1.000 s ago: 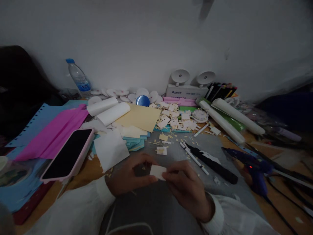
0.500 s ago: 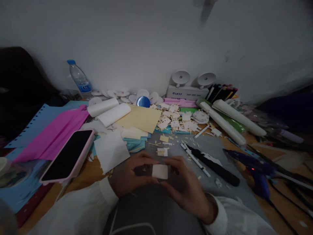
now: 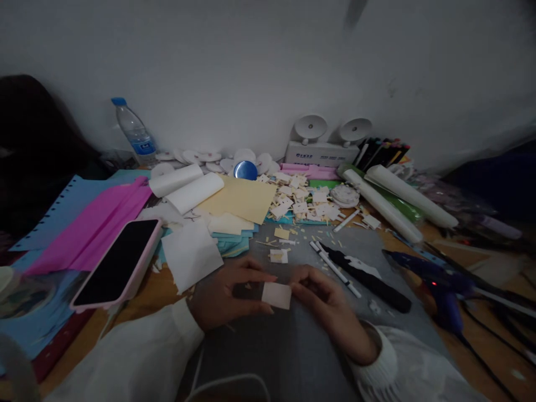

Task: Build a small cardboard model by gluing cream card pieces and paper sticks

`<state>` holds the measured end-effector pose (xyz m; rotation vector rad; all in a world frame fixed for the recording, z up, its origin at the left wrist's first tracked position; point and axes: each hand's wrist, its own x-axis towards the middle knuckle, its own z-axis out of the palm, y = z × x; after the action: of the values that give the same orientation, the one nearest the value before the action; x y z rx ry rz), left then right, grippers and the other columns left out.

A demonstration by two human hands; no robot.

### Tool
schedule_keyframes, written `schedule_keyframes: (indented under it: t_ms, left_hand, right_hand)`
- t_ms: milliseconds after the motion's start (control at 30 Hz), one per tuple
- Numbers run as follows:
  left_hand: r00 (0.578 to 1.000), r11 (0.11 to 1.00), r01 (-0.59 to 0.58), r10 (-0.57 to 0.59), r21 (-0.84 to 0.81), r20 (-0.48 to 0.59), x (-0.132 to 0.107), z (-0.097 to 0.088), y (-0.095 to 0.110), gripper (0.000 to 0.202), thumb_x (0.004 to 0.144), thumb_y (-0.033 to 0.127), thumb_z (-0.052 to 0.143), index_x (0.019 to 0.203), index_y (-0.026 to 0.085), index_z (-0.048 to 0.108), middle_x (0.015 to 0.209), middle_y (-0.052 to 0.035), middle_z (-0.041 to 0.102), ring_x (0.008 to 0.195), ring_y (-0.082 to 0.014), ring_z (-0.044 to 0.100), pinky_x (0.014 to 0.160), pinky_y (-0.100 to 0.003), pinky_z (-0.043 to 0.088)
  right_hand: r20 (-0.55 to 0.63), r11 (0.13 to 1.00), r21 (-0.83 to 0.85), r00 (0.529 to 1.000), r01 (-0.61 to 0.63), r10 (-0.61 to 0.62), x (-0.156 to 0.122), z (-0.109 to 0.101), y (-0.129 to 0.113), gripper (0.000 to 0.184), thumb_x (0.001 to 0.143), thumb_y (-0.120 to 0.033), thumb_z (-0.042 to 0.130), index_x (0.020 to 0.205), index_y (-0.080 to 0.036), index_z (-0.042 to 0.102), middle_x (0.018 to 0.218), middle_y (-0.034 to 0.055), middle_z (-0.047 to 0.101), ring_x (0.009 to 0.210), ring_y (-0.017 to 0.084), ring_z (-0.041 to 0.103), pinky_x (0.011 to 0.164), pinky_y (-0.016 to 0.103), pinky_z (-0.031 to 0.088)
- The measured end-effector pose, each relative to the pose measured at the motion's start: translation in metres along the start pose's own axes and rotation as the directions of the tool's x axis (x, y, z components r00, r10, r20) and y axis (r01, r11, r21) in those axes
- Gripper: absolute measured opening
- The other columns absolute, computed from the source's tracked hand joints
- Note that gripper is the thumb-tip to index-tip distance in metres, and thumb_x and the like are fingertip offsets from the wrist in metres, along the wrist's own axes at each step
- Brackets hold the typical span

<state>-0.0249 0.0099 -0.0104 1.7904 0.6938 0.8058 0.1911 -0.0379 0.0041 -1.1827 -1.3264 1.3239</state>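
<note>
Mat (image 3: pixel 293 357): grey, spread beneath both hands, apparently as a flat bed for fine work.
Pink sheet (image 3: pixel 96 223): laid well to the left of the left hand, off the mat.
Phone (image 3: pixel 115 262): rested screen-up on paper just left of the left hand, seemingly kept in reach but off the mat.
Glue gun (image 3: pixel 435 285): laid on its side well right of the right hand, a red light showing; probably kept clear of the fingers.
Left hand (image 3: pixel 221 296): thumb and forefinger pinched on the card's left edge.
Right hand (image 3: pixel 330 304): fingertips closed on the card's right edge.
Scraps (image 3: pixel 301 204): heaped well ahead of both hands.
Card (image 3: pixel 276 295): small, white, held between the hands just above the mat; gripped by its edges, so the face is left uncovered.
</note>
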Motion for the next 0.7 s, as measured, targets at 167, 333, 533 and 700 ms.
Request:
schedule_keyframes:
  t_ms: [167, 333, 533, 700]
  left_hand:
    - [0.999, 0.999, 0.038, -0.038, 0.001, 0.029, 0.001, 0.0, 0.001, 0.043, 0.073, 0.045, 0.077, 0.112, 0.029, 0.07, 0.1, -0.0047, 0.058, 0.091, -0.0188, 0.057, 0.079, -0.031, 0.048]
    - [0.996, 0.999, 0.053, -0.053, -0.001, 0.075, 0.002, -0.003, 0.005, 0.045, 0.076, 0.049, 0.072, 0.115, 0.028, 0.068, 0.102, -0.0065, 0.059, 0.093, -0.0208, 0.057, 0.081, -0.032, 0.047]
    - [0.994, 0.993, 0.077, -0.084, 0.091, 0.072, 0.003, 0.0, 0.01, 0.03, 0.092, 0.042, 0.054, 0.097, 0.019, 0.072, 0.09, -0.0049, 0.062, 0.081, -0.0164, 0.059, 0.07, -0.026, 0.044]
    - [0.993, 0.987, 0.088, -0.097, 0.133, 0.061, 0.003, 0.002, 0.012, 0.033, 0.094, 0.038, 0.049, 0.083, 0.015, 0.07, 0.087, -0.0052, 0.064, 0.073, -0.0144, 0.058, 0.062, -0.024, 0.041]
  right_hand:
    - [0.097, 0.976, 0.184, 0.99, -0.12, 0.103, 0.002, -0.001, 0.006, 0.032, 0.082, -0.05, 0.064, 0.074, -0.02, 0.056, 0.064, -0.0036, 0.045, 0.06, 0.011, 0.04, 0.055, 0.024, 0.033]
    - [0.155, 0.933, 0.33, 0.983, -0.145, 0.098, 0.0, 0.0, 0.007, 0.022, 0.084, -0.042, 0.065, 0.085, -0.02, 0.062, 0.075, -0.0008, 0.053, 0.067, 0.012, 0.046, 0.06, 0.025, 0.037]
    - [0.086, 0.959, 0.267, 0.994, -0.093, 0.072, 0.002, 0.001, 0.007, 0.021, 0.077, -0.037, 0.073, 0.086, -0.022, 0.063, 0.071, -0.0029, 0.055, 0.061, 0.01, 0.047, 0.056, 0.022, 0.037]
    - [0.026, 0.975, 0.195, 0.995, -0.104, 0.101, 0.004, 0.003, 0.01, 0.029, 0.073, -0.046, 0.075, 0.077, -0.02, 0.061, 0.06, -0.0037, 0.053, 0.054, 0.01, 0.046, 0.051, 0.022, 0.037]
